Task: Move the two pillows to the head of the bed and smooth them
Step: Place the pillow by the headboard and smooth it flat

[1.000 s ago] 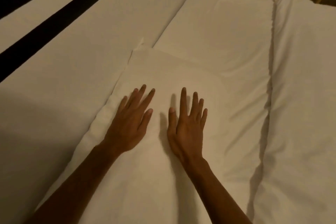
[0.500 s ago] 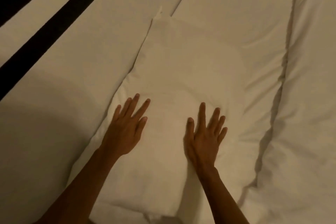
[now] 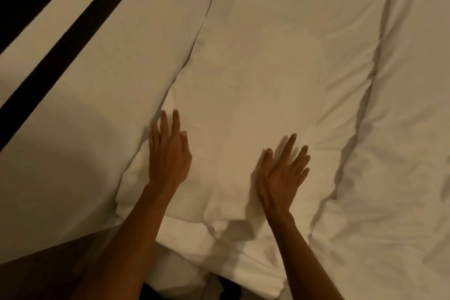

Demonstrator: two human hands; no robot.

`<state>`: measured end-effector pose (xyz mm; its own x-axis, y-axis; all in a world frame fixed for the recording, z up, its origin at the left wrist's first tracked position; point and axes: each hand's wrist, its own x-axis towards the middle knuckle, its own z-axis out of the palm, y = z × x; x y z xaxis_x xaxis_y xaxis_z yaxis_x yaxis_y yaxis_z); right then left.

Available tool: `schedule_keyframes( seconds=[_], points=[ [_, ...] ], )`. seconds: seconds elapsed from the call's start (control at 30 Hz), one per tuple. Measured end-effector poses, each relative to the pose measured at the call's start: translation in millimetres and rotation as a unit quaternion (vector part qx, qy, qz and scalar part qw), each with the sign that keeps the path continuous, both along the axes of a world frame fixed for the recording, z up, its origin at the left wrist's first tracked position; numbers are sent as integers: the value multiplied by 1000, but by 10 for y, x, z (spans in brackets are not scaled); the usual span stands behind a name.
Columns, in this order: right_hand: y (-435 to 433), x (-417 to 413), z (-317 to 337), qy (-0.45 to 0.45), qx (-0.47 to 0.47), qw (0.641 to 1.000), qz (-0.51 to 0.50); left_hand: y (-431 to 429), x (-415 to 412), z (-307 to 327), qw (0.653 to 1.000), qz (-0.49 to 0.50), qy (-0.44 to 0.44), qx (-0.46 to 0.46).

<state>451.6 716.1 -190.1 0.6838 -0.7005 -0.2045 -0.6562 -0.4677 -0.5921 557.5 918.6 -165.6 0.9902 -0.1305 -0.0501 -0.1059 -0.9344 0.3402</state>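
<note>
A white pillow [image 3: 255, 85] lies lengthwise on the bed, against the pale padded headboard [image 3: 97, 85] on its left. My left hand [image 3: 169, 153] rests flat on the pillow's near left edge, fingers together and stretched out. My right hand [image 3: 282, 173] lies palm down on the near right part, fingers spread. Neither hand holds anything. I see no second pillow as a separate shape in this view.
A white duvet [image 3: 401, 153] with a creased fold covers the bed to the right. A dark stripe [image 3: 73, 31] runs diagonally across the headboard at the upper left. The bed's near corner [image 3: 243, 270] shows below my arms, with dark floor under it.
Both hands have slid toward me along the pillow and spread further apart. The view has tipped down, so the pillow's near end and the bed corner now show.
</note>
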Motion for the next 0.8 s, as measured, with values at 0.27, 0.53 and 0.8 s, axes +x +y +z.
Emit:
schedule_keyframes(
  seconds=[0.27,0.53,0.8],
  points=[
    [44,-390,12,112,-7,990,86,287,-617,-26,986,-113,44,117],
    [-332,-1645,1240,195,-53,974,107,205,-1612,1264,981,-138,118,62],
    [-440,-2917,2100,231,-49,968,86,-288,-2501,2228,982,-131,133,37]
  ],
)
